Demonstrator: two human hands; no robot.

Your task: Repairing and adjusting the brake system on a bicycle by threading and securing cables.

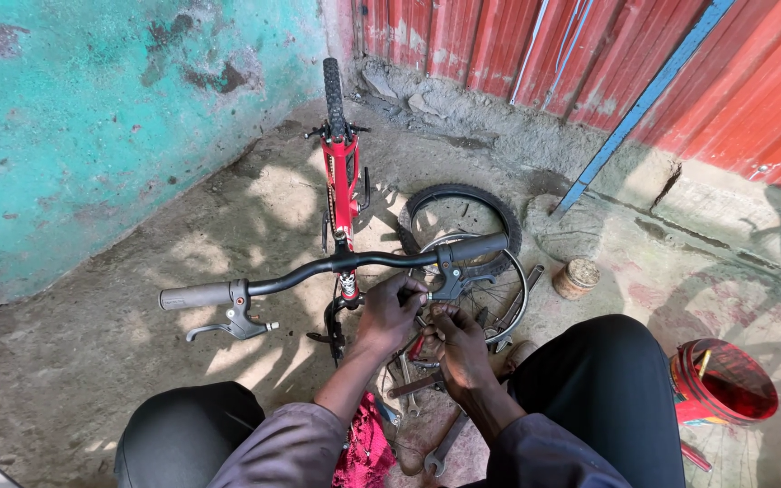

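Observation:
A small red bicycle [341, 176] lies on the concrete with its black handlebar [336, 264] nearest me. My left hand [390, 314] and my right hand [456, 348] meet just below the bar, beside the right brake lever [454, 282]. The fingers of both hands are pinched on something small that I cannot make out. A grey grip and brake lever [219, 312] stick out at the left end of the bar. A loose wheel rim [490, 289] lies under my hands, with a black tyre [463, 217] behind it.
Spanners and other tools [427, 389] lie on the ground between my knees, with a red cloth [363, 447] beside them. A red bucket [720, 384] stands at the right, a small round tin [577, 277] near the rim. A turquoise wall is left, red corrugated sheeting behind.

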